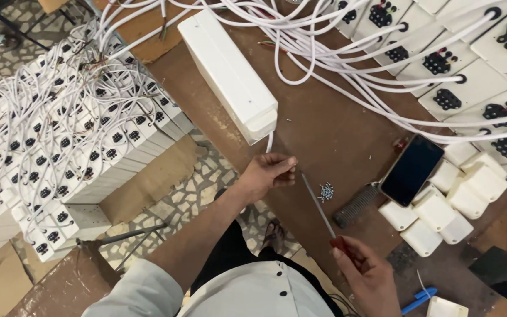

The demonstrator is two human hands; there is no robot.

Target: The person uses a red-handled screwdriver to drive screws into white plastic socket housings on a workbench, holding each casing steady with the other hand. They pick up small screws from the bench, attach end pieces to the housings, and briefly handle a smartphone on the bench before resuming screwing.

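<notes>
My left hand (268,172) pinches something small at the tip of a long thin screwdriver (318,206), just below a long white plastic box (229,73) lying on its side on the brown table (324,126). A white cable (270,141) hangs from the box's near end toward my fingers. My right hand (366,276) grips the screwdriver's red handle at the table's near edge. A small pile of screws (325,191) lies just right of the shaft.
A black phone (412,169) rests on white plug caps (441,214) beside a ribbed grey handle (356,205). White socket boxes (470,82) with cables fill the right. Stacked socket boxes (71,135) stand at left. A blue pen (418,300) lies near.
</notes>
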